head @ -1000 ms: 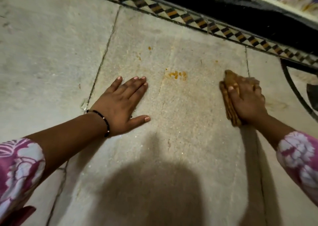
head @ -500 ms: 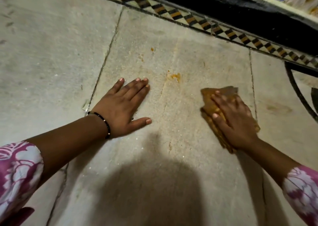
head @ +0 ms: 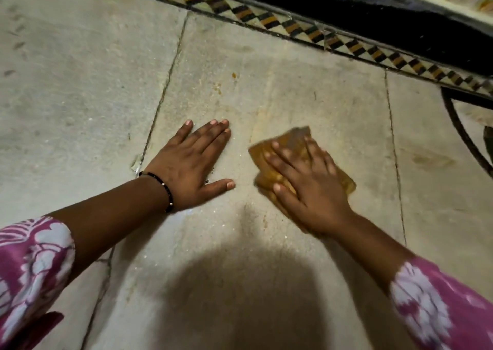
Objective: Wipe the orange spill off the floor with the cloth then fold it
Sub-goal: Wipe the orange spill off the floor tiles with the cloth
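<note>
below, right hand [head: 309, 184] spread flat pressing crumpled orange cloth [head: 288, 147], left hand [head: 192, 163] splayed on gritty stone floor [head: 80, 82]

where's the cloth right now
In the head view the cloth lies flat on the floor right of centre, pressed under the right hand, just right of the left hand.

- Left hand [head: 190, 164] lies flat on the floor [head: 80, 88].
- Right hand [head: 306, 181] rests on the cloth [head: 282, 143], just right of the left hand.
- Border strip [head: 320, 33] runs behind both.
</note>
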The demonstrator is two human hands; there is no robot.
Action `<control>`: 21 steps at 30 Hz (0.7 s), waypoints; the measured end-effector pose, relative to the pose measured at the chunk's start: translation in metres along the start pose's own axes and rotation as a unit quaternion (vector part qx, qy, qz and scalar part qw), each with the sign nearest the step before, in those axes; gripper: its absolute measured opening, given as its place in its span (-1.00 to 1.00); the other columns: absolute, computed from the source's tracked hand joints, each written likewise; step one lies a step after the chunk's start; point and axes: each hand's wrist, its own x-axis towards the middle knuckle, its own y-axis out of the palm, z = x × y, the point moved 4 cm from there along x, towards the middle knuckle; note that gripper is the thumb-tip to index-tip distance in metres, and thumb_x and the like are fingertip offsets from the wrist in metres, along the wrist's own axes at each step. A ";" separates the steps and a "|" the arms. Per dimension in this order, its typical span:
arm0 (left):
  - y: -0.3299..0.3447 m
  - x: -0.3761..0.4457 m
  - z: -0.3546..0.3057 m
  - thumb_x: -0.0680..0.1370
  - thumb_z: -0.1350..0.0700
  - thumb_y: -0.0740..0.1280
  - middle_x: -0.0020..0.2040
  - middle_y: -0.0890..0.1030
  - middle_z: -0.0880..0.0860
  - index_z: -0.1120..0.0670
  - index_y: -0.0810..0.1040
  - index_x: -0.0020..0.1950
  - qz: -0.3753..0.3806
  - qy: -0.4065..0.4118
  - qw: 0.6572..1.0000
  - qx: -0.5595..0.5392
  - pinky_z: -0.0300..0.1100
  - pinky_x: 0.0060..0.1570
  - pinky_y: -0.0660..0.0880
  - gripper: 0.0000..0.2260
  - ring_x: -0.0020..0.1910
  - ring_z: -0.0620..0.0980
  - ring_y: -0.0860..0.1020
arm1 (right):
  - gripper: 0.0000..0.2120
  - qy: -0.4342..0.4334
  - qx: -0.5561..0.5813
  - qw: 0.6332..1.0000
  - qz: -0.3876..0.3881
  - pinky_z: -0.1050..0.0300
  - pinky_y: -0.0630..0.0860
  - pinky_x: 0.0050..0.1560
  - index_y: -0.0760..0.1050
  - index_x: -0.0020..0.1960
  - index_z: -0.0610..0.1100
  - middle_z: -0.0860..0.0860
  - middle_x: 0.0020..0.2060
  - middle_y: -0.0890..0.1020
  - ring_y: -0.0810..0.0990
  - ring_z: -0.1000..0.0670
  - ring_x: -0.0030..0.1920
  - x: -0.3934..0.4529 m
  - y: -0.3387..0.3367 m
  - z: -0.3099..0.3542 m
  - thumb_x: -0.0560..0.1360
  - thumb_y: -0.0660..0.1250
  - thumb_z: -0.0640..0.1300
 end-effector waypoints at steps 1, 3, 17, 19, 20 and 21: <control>0.000 0.000 0.000 0.48 -0.41 -0.12 0.56 0.05 0.07 0.11 0.00 0.55 -0.001 0.000 1.000 -0.003 0.04 0.48 -0.11 -0.19 0.53 0.01 0.02 | -0.45 0.007 0.003 1.000 0.004 -0.18 -0.07 0.43 0.06 0.50 0.23 0.22 0.51 0.06 -0.04 -0.19 0.51 -0.026 0.003 -0.011 0.52 -0.08 0.26; 0.000 0.000 0.000 0.47 -0.41 -0.11 0.56 0.07 0.08 0.11 0.02 0.55 -0.004 -0.003 1.000 -0.011 0.07 0.49 -0.08 -0.19 0.53 0.02 0.03 | -0.45 0.065 0.008 0.998 0.016 -0.24 0.04 0.41 0.04 0.49 0.25 0.22 0.50 0.06 0.06 -0.23 0.49 -0.061 0.004 -0.048 0.52 -0.11 0.30; 0.000 -0.002 -0.002 0.48 -0.41 -0.13 0.55 0.08 0.08 0.13 0.05 0.54 0.005 -0.001 1.000 -0.003 0.05 0.48 -0.08 -0.19 0.52 0.02 0.06 | -0.46 0.093 0.025 0.995 -0.008 -0.27 -0.08 0.41 0.09 0.49 0.23 0.18 0.52 0.10 -0.05 -0.24 0.49 0.028 0.001 0.011 0.52 -0.11 0.28; 0.000 -0.001 -0.002 0.49 -0.41 -0.14 0.55 0.07 0.08 0.12 0.04 0.54 0.005 -0.002 1.000 -0.003 0.04 0.48 -0.10 -0.19 0.52 0.02 0.05 | -0.45 0.066 0.017 0.998 -0.006 -0.24 -0.03 0.41 0.10 0.48 0.25 0.21 0.51 0.11 -0.01 -0.21 0.49 -0.017 0.005 0.006 0.50 -0.12 0.30; 0.000 -0.001 -0.002 0.48 -0.41 -0.15 0.56 0.06 0.07 0.12 0.04 0.54 0.004 -0.001 1.000 -0.004 0.03 0.48 -0.11 -0.19 0.53 0.01 0.04 | -0.45 0.076 0.014 0.997 -0.004 -0.24 0.02 0.40 0.11 0.47 0.26 0.20 0.51 0.13 0.03 -0.21 0.49 -0.040 0.006 -0.006 0.51 -0.11 0.30; 0.000 -0.001 -0.002 0.48 -0.42 -0.15 0.56 0.05 0.07 0.12 0.03 0.54 0.002 0.000 1.000 -0.007 0.03 0.48 -0.12 -0.19 0.53 0.01 0.03 | -0.46 0.100 0.013 0.995 0.004 -0.24 0.06 0.39 0.11 0.47 0.27 0.19 0.50 0.14 0.08 -0.23 0.48 -0.058 0.006 -0.023 0.51 -0.10 0.31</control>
